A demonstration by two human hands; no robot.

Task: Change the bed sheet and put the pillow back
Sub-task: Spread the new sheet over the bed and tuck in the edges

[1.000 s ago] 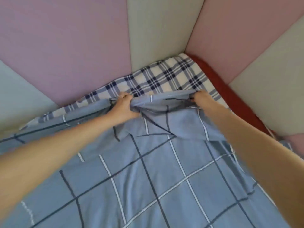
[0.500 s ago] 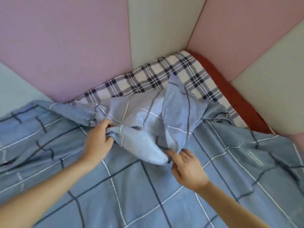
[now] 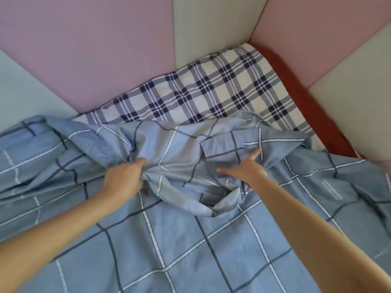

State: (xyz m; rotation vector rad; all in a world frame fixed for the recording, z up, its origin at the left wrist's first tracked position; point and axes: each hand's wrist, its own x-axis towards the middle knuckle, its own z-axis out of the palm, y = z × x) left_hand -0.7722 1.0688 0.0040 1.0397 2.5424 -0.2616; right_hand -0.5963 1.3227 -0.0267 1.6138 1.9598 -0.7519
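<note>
The bed (image 3: pixel 307 108) shows a dark red edge out beyond the right hand (image 3: pixel 245 172). A white-and-navy plaid sheet (image 3: pixel 211 92) covers its far corner, past both hands. Over that lies a blue checked sheet (image 3: pixel 169 246), flat beneath the forearms and rumpled around the left hand (image 3: pixel 122 179) and the right.

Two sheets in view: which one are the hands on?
The blue sheet, wide-gridded and crumpled: the left hand grips it, the right hand touches it. The plaid sheet lies flat behind it, untouched.
</note>
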